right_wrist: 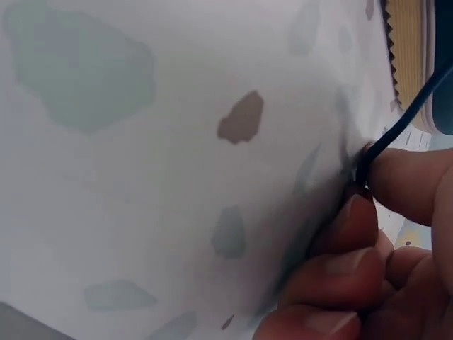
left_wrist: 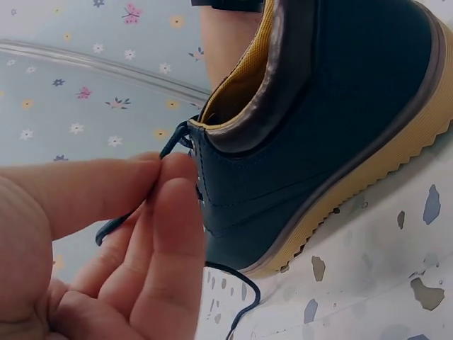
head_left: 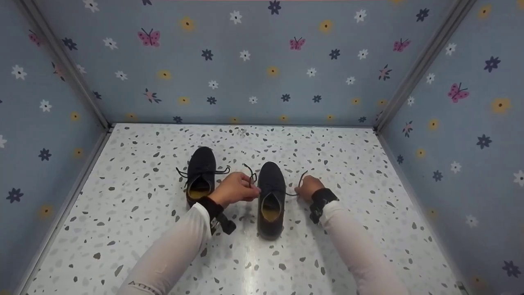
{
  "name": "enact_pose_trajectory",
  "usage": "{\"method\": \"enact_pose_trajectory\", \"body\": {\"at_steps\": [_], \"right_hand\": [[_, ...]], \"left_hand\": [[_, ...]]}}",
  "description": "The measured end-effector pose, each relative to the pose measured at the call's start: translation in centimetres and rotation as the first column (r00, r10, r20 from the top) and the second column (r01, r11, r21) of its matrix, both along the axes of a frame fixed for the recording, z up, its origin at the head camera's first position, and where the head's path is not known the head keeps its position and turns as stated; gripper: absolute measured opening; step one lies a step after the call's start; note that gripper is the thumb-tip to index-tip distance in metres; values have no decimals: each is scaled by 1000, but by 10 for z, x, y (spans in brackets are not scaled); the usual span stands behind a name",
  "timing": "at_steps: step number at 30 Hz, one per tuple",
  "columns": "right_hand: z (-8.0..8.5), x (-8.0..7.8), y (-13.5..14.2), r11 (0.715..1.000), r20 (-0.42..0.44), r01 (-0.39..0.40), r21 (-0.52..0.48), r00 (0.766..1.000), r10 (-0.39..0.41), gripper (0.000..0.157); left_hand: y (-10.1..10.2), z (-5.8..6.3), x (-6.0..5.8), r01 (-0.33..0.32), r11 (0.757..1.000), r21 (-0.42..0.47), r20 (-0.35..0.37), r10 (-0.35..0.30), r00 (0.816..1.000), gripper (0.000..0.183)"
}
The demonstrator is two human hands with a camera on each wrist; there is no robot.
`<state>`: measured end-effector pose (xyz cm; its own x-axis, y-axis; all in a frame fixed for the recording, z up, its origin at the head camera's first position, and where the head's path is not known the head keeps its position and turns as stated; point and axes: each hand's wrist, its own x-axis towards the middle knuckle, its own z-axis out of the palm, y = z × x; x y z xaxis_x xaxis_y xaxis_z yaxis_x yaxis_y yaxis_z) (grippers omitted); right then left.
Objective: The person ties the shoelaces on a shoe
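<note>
Two dark blue lace-up shoes lie on the speckled surface in the head view, toes pointing away. At the right shoe (head_left: pixel 271 176), my left hand (head_left: pixel 234 189) pinches a dark shoelace (left_wrist: pixel 167 150) between thumb and forefinger, on the shoe's left side. On its other side my right hand (head_left: pixel 310 188) pinches the other lace end (right_wrist: pixel 403 122), which runs across from the shoe. The left shoe (head_left: pixel 203 159) stands beside my left wrist, its laces spread out to both sides. In the left wrist view the shoe shows a yellow lining and a tan ridged sole (left_wrist: pixel 361 173).
White terrazzo-patterned surface (head_left: pixel 327 147) lies under the shoes. Blue-grey panels (head_left: pixel 262 90) with flowers and butterflies rise at the back and both sides, joined by grey metal edges (head_left: pixel 421 61). Dark wrist straps with cameras (head_left: pixel 323 203) sit on both wrists.
</note>
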<state>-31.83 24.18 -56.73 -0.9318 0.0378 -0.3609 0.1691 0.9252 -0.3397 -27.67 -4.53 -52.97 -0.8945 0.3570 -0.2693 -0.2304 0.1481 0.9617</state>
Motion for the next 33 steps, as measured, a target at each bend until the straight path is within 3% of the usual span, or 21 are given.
{"method": "enact_pose_trajectory", "body": {"at_steps": [5,8,11,15,18,21,24,28,33], "right_hand": [[-2,-4,2,1000,36,-21,15,999,21,37],[-2,-7,5,1000,38,-16,15,999,15,32],[3,-10,10,1000,2,-5,2,1000,5,26],[21,-19,13,1000,-55,6,-18,998,-7,17],[36,-27,12,999,-91,-17,-28,996,14,29],[50,-32,10,996,-150,-75,-38,986,69,41],[62,-35,5,990,-207,-120,-74,973,103,45],[77,-37,-8,980,-264,-170,-105,955,137,45],[95,-36,-29,963,-344,-250,-103,917,201,27]], "left_hand": [[4,1,1,-63,998,32,-3,63,998,14],[8,2,3,-90,995,37,-17,91,996,11],[11,1,3,-89,996,18,-77,90,993,14],[13,0,4,-56,990,-126,-207,29,978,21],[14,0,4,-16,964,-267,-261,-56,964,28],[15,1,5,26,938,-345,-266,-124,956,32],[16,2,5,45,923,-382,-262,-155,953,32],[17,3,4,57,921,-385,-257,-166,952,32],[16,5,5,69,923,-380,-261,-178,949,32]]}}
